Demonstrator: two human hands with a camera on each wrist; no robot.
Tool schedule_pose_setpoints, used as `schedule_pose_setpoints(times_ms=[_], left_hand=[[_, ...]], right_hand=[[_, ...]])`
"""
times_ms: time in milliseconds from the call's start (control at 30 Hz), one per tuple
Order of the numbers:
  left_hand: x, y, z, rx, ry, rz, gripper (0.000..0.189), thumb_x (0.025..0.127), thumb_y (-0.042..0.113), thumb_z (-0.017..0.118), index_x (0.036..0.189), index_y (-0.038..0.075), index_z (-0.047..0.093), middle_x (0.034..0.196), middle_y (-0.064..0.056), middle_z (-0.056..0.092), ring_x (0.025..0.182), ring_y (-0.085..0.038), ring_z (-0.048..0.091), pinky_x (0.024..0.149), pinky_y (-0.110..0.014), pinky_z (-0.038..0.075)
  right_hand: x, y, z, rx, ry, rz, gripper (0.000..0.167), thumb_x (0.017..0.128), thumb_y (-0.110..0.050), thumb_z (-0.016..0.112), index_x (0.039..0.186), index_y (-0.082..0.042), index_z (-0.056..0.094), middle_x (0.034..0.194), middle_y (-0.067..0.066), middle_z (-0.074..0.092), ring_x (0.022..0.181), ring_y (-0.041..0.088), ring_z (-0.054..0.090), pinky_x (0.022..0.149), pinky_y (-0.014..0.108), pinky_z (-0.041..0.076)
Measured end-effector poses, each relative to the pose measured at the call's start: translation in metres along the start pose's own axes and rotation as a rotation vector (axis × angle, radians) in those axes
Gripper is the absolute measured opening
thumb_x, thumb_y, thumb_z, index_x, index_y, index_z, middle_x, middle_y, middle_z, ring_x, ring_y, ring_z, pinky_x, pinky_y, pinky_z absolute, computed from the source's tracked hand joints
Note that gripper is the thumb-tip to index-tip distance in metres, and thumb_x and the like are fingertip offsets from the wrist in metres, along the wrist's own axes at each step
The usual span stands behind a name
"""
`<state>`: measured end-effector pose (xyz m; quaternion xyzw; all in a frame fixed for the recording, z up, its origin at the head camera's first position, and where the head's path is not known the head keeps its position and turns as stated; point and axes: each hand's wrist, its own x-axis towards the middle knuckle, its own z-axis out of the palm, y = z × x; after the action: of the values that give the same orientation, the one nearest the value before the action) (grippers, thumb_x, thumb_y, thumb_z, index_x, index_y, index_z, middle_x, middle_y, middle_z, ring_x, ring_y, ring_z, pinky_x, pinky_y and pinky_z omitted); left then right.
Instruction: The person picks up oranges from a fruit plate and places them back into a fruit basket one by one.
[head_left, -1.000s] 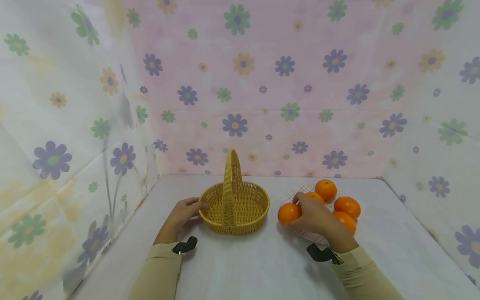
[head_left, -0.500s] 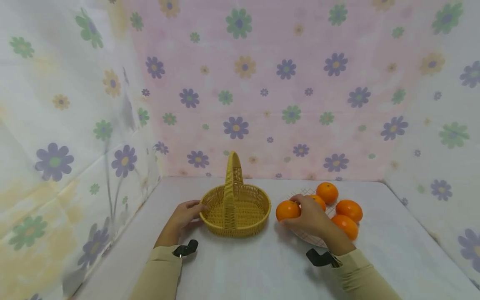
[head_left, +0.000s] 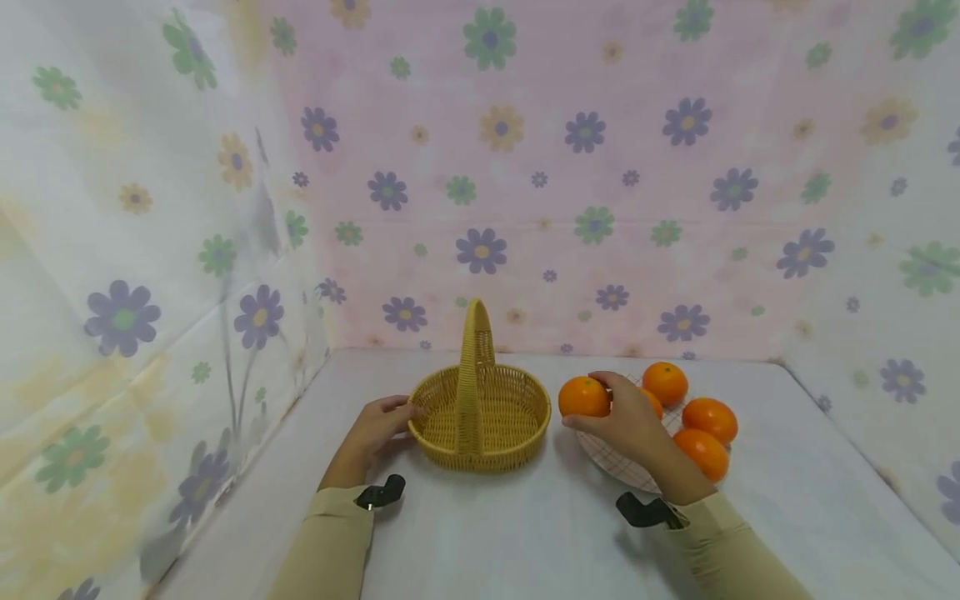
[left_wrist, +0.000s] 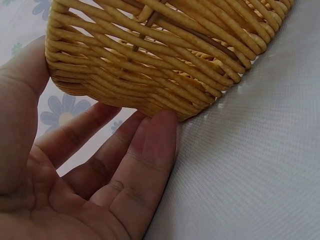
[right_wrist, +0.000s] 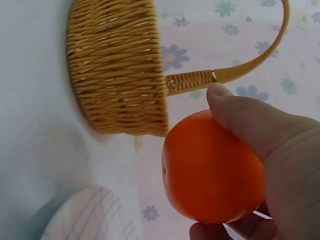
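Observation:
My right hand (head_left: 628,419) grips an orange (head_left: 583,397) between thumb and fingers, raised at the left side of a round plate (head_left: 611,463) with a line pattern. In the right wrist view the held orange (right_wrist: 212,167) appears whole and glossy, with the wicker basket (right_wrist: 117,65) beyond it. My left hand (head_left: 377,432) holds the left rim of the yellow wicker basket (head_left: 480,458), which stands on the table under its tall arched handle. Seen from the left wrist, the thumb is at the rim and the fingertips (left_wrist: 162,131) press against the woven side.
Several more oranges lie on and around the plate: one at the back (head_left: 665,384), one at the right (head_left: 710,420), one in front (head_left: 702,455), and one partly hidden behind my right hand. A white cloth covers the table (head_left: 480,542). Flower-patterned sheets (head_left: 555,250) enclose the back and sides.
My right hand has lifted the orange up off the plate area. The left hand stays at the basket rim, and the whole view has shifted slightly.

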<state>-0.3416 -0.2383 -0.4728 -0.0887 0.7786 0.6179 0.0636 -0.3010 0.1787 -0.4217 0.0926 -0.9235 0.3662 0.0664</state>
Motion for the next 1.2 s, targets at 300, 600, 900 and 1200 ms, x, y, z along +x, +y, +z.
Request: schedule_pose_setpoints(times_ms=[300,600,900,1200], left_hand=[[0.004,0.003,0.001,0.003,0.003,-0.001,0.059,0.088,0.034,0.075,0.14,0.009,0.062,0.137,-0.015,0.064,0.113,-0.027,0.069,0.09,-0.038,0.063],[-0.001,-0.003,0.004,-0.01,-0.001,0.011,0.058,0.087,0.032,0.076,0.137,0.006,0.064,0.134,-0.017,0.066,0.109,-0.027,0.07,0.088,-0.038,0.064],[0.001,0.001,0.004,0.01,-0.001,-0.007,0.058,0.087,0.034,0.074,0.139,0.01,0.063,0.136,-0.014,0.065,0.113,-0.026,0.069,0.091,-0.039,0.062],[0.0,0.0,0.001,0.015,0.007,-0.004,0.058,0.088,0.033,0.073,0.14,0.01,0.062,0.136,-0.014,0.065,0.112,-0.025,0.069,0.091,-0.038,0.063]], right_hand=[[0.02,-0.03,-0.006,0.072,0.014,-0.045,0.091,0.076,-0.056,0.087,0.149,-0.018,0.049,0.137,0.008,0.062,0.111,0.029,0.065,0.093,0.048,0.06],[0.029,-0.041,0.025,0.11,-0.014,-0.093,0.08,0.075,-0.042,0.092,0.141,-0.018,0.055,0.131,0.006,0.064,0.109,0.027,0.064,0.091,0.046,0.061],[0.034,-0.044,0.047,0.112,-0.042,-0.078,0.082,0.076,-0.04,0.092,0.144,-0.017,0.053,0.137,0.004,0.061,0.113,0.025,0.062,0.097,0.047,0.059],[0.027,-0.057,0.06,0.103,-0.043,-0.121,0.079,0.077,-0.034,0.092,0.144,-0.017,0.053,0.142,0.005,0.058,0.121,0.029,0.061,0.101,0.054,0.056]])
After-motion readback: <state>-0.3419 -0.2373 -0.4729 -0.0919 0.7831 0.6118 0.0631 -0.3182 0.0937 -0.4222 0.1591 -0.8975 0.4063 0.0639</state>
